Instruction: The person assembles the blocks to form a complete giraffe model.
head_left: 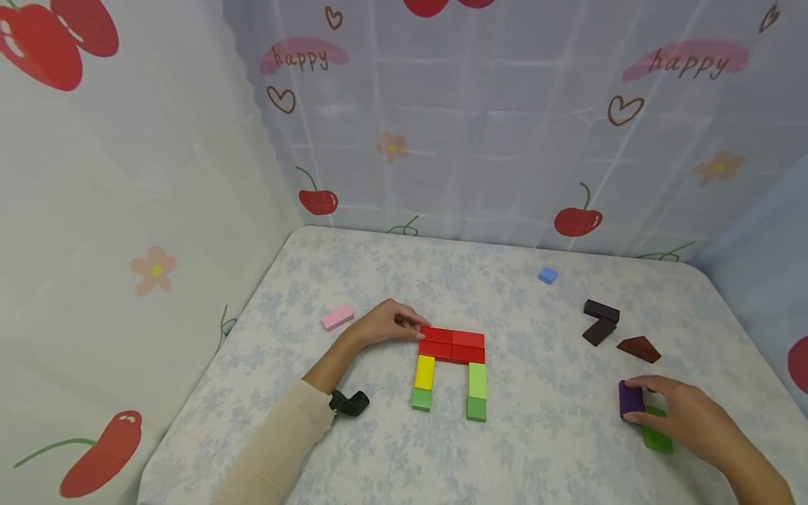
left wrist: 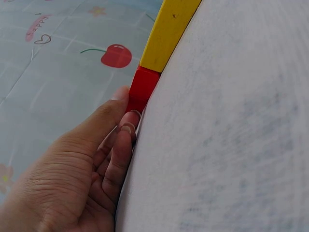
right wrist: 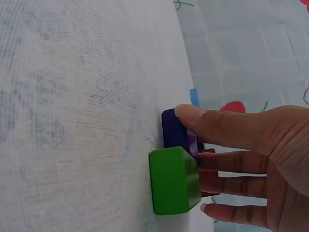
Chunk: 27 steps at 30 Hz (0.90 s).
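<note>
Several red blocks (head_left: 468,339) lie flat in two rows, forming the top of a gate-like shape. Below them run two legs: a yellow block (head_left: 425,372) above a green one on the left, and a light green block (head_left: 477,381) above a green one on the right. At the left end of the rows, my left hand (head_left: 386,322) has thumb and fingertips on a red block (left wrist: 145,83). My right hand (head_left: 691,414) pinches a purple block (head_left: 630,401) between thumb and fingers. Close beside it sits a bright green block (right wrist: 169,181), partly under that hand in the head view.
A pink block (head_left: 337,318) lies left of the shape. Two dark brown blocks (head_left: 601,311) and a reddish-brown angular block (head_left: 640,348) are at the right, with a small blue block (head_left: 548,275) farther back. Printed curtains (head_left: 467,154) stand around the cloth-covered table (head_left: 536,456).
</note>
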{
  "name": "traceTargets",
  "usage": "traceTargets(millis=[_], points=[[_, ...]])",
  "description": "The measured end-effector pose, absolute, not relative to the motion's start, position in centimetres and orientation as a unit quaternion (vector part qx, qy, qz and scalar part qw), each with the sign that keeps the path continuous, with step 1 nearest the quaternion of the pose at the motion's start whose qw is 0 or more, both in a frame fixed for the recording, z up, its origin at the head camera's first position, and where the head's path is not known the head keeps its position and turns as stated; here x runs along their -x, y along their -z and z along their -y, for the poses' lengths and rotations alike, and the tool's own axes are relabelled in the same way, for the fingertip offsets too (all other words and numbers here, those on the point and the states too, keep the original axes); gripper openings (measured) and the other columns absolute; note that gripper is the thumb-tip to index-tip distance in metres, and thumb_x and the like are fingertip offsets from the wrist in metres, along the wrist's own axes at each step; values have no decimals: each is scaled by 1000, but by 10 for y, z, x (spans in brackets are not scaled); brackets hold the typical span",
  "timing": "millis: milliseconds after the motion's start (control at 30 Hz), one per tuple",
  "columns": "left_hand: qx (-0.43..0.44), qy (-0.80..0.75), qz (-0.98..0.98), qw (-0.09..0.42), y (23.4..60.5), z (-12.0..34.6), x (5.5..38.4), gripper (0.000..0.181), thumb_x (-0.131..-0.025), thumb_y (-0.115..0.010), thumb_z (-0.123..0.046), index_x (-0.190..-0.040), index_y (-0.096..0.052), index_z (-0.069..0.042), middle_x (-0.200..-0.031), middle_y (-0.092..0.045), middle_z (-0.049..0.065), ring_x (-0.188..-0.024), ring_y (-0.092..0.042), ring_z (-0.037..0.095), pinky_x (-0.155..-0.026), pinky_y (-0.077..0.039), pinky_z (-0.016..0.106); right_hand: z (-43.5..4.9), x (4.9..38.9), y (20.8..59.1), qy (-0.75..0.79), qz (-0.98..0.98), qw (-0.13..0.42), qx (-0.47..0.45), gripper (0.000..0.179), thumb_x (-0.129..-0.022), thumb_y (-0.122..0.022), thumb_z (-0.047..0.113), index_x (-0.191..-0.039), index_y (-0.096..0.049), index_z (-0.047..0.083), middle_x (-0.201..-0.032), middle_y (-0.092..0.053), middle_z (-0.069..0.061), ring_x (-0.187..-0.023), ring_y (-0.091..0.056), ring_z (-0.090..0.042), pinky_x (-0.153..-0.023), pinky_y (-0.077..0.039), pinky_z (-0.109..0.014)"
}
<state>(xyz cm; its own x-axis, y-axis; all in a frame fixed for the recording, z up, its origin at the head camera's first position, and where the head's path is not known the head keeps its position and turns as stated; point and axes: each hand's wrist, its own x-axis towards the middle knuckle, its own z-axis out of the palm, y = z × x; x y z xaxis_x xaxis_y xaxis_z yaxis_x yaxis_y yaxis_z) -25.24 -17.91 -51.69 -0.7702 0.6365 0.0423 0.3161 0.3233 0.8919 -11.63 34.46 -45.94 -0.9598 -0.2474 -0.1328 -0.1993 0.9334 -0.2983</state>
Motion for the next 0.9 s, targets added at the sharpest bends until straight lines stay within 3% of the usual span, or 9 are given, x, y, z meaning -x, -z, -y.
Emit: traceTargets(millis=[333, 600, 900], points=[[-297, -497, -799, 163, 518, 181, 252, 25, -90, -80, -23, -114, -79, -17, -92, -73, -2, -78, -60, 16, -71, -50, 26, -337, 116, 459, 143, -978, 69, 138, 58, -75, -89, 35, -120, -70, 2, -121, -66, -28, -109, -61, -52, -80, -52, -62], [-297, -495, -800, 164, 516, 180, 254, 25, -90, -80, -23, -115, -79, -18, -91, -73, -2, -77, -60, 16, -71, -51, 27, -313, 114, 450, 164, -969, -28, 184, 51, -74, -91, 30, -116, -72, 7, -117, -70, -20, -100, -67, -43, -74, -55, -56], [-286, -503, -798, 168, 513, 179, 250, 25, -90, -80, -19, -114, -79, -14, -92, -72, 1, -78, -59, 17, -71, -49, 26, -275, 123, 443, 180, -947, -96, 249, 48, -70, -94, 19, -111, -73, 9, -109, -72, -7, -96, -69, -31, -75, -58, -48]])
